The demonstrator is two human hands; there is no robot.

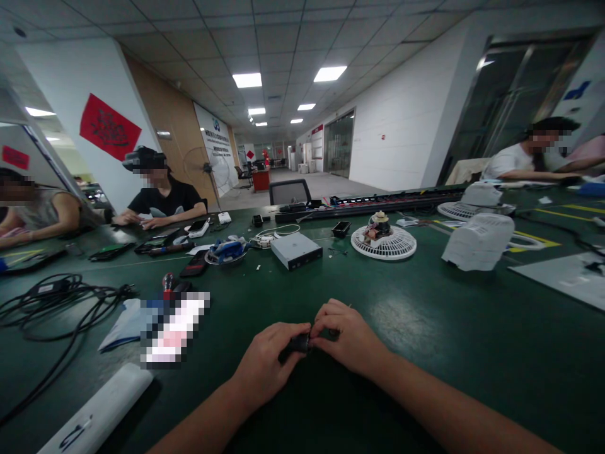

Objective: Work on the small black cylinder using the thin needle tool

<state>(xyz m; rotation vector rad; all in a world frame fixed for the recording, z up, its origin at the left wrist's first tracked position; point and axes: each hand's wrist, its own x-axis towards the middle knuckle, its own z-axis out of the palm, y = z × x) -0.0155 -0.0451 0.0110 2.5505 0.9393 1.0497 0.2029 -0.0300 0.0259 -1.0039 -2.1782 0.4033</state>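
Observation:
My left hand [269, 359] is closed around a small dark cylindrical part [299, 343], its thumb and fingers on either side. At the near end of that part, the fingertips of my right hand [347, 337] pinch together; what they grip, if anything, is too small to make out. Both hands meet just above the green table [378, 391]. Beyond them sits a grey optical disc drive [297, 251]. Farther right, a white round fan grille [384, 243] carries a motor on top.
On the left lie black cables [61, 302], a blue-white cloth [130, 325], a screwdriver [168, 284] and a long white piece [99, 410]. A white plastic housing [479, 243] and a pale flat panel [567, 277] are on the right. Other people sit around the table.

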